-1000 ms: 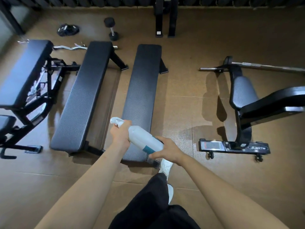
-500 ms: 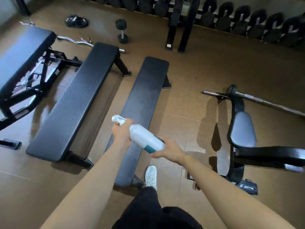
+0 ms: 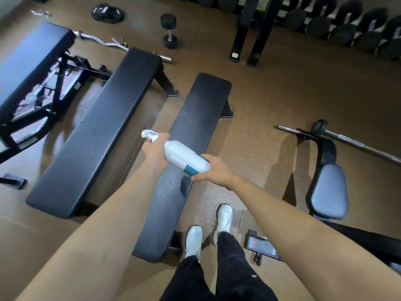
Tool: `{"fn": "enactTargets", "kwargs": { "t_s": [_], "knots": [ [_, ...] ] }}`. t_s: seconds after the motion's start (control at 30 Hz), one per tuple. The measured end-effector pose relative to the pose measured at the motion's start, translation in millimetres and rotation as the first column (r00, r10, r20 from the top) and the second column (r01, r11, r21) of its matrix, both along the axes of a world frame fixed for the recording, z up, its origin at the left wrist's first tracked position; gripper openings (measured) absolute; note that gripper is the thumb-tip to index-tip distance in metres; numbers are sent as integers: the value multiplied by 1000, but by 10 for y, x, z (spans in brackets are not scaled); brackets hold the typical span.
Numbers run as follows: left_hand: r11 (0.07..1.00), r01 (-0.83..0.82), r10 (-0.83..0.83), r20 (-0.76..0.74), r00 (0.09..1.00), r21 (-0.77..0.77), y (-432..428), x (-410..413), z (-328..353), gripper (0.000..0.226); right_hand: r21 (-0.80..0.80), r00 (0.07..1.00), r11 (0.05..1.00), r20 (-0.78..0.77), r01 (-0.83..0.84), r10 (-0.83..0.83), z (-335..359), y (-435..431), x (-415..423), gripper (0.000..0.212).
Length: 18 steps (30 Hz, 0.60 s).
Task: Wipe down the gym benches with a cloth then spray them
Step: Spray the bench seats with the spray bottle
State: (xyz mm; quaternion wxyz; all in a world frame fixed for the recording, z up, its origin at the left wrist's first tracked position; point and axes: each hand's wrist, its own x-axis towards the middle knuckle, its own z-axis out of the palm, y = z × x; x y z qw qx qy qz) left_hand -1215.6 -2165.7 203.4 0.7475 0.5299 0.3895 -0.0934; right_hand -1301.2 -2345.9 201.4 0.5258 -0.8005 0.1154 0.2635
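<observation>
White bottle (image 3: 184,157): left grip (image 3: 155,153) at neck, right grip (image 3: 214,170) at base.

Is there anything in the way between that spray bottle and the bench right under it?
Nothing visible. The left hand grips the spray bottle at its trigger end and the right hand grips its base, above the flat bench. Only open air lies between bottle and padding.

No writing is legible. The red-banded label (image 3: 261,246) on the machine base (image 3: 248,235) is blurred. The white sticker (image 3: 235,54) on the rack foot (image 3: 234,60) shows no characters, and the pale marks on the racked dumbbells (image 3: 345,33) are too small to read.
</observation>
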Motion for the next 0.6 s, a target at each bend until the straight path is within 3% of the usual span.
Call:
{"fn": "enactTargets", "kwargs": {
  "t_s": [0.23,0.43,0.6],
  "knots": [
    [1000,0,0,-34,999,16,-513,440,-89,35,37,1000,999,-19,-3,4,-156,-514,419,58],
    [998,11,-10,-32,999,55,-1092,899,-108,27,71,1000,997,-10,7,-7,-174,-1088,858,63],
    [996,83,-84,10,996,28,-1386,1359,-144,26,64,998,997,-34,49,-47,-174,-1322,1248,54]
  ]
}}
